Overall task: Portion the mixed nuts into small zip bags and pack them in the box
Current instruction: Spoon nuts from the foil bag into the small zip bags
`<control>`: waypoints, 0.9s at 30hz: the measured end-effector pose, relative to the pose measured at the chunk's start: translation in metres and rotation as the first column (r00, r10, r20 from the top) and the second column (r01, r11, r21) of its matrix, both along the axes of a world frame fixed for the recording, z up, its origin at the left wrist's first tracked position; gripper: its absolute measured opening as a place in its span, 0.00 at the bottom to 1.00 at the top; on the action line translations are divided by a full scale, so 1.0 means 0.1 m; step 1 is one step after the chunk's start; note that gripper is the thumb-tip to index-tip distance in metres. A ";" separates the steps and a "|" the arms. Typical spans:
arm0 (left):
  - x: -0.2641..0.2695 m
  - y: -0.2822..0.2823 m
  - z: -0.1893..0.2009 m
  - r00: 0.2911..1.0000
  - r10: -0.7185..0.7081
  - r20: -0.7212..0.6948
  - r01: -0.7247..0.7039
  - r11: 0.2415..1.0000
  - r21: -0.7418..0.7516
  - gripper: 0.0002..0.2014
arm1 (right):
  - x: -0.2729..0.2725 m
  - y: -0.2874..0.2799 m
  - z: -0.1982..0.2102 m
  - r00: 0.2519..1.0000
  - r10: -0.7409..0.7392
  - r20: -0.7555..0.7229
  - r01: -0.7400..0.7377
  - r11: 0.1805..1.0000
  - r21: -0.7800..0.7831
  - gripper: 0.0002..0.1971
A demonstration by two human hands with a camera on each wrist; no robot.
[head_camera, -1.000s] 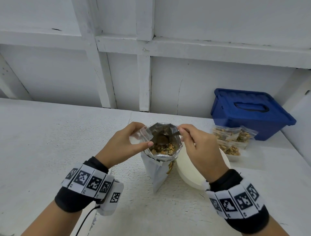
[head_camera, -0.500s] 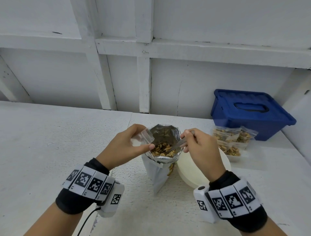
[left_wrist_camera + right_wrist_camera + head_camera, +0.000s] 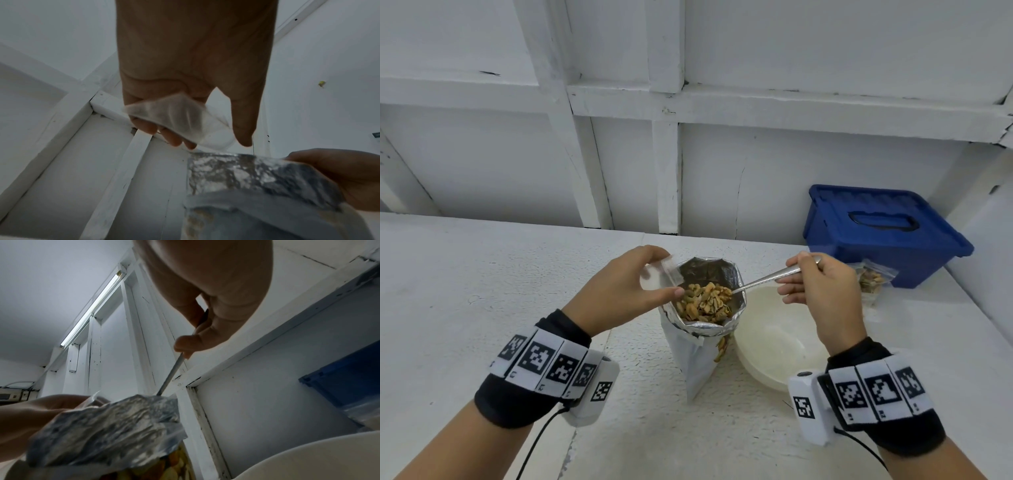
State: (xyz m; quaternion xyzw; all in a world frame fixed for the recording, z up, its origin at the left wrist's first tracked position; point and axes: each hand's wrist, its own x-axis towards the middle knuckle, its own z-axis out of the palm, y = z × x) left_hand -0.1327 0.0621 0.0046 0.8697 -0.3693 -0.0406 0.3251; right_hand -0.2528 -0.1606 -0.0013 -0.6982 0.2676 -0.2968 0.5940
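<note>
- Setting: white panelled wall behind a white, rough-painted desk (image 3: 482, 291).
- Foil pouch (image 3: 702, 329): stands upright at the desk's middle, mouth rolled open, mixed nuts (image 3: 705, 301) heaped near its top.
- Small zip bag (image 3: 659, 275): clear and, as far as I can see, empty; pinched in my left hand (image 3: 619, 291) between thumb and curled fingers, just beside the pouch's left rim. In the left wrist view its mouth looks only partly open.
- Spoon (image 3: 767, 279): metal, handle gripped in my right hand (image 3: 822, 294) by thumb and curled fingers; its bowl is buried among the nuts, so I cannot tell the load.
- White bowl (image 3: 774, 342): empty, touching or just beside the pouch on the right, under my right hand.
- Filled zip bags (image 3: 871, 279): lying in front of the blue box (image 3: 883, 233), whose lid is shut, at far right.
- Step in hand, as I judge it: lifting a spoonful across to the small bag.
- How to do it well: spread the bag's mouth wider with my left fingers first; keep it close to the pouch rim so strays drop back inside; lift the spoon level and not overfull; tip slowly against the bag's inner wall.
- Risk: the pouch is tall and light and may topple if the spoon drags its rim.
</note>
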 end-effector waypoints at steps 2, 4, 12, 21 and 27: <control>0.04 -0.01 0.04 0.999 -0.016 0.049 0.012 0.996 0.083 0.29 | 0.01 -0.04 0.02 1.000 -0.009 0.011 0.009 1.000 -0.001 0.13; 0.06 -0.04 0.08 0.994 -0.035 0.100 0.019 0.986 0.163 0.29 | 0.01 -0.06 0.04 1.000 -0.012 0.018 0.012 1.000 -0.002 0.13; 0.10 -0.13 0.15 0.990 -0.098 0.106 0.061 0.949 0.308 0.30 | 0.05 -0.12 0.17 0.996 -0.035 0.087 0.033 0.999 0.018 0.14; 0.04 -0.21 0.07 0.995 -0.102 0.012 0.097 0.971 0.220 0.45 | 0.15 -0.07 0.19 0.995 0.050 0.087 -0.051 0.999 0.012 0.14; 0.01 -0.23 0.01 0.997 -0.070 -0.026 0.073 0.988 0.138 0.43 | 0.22 0.04 0.28 0.991 0.118 0.068 -0.111 0.989 -0.095 0.13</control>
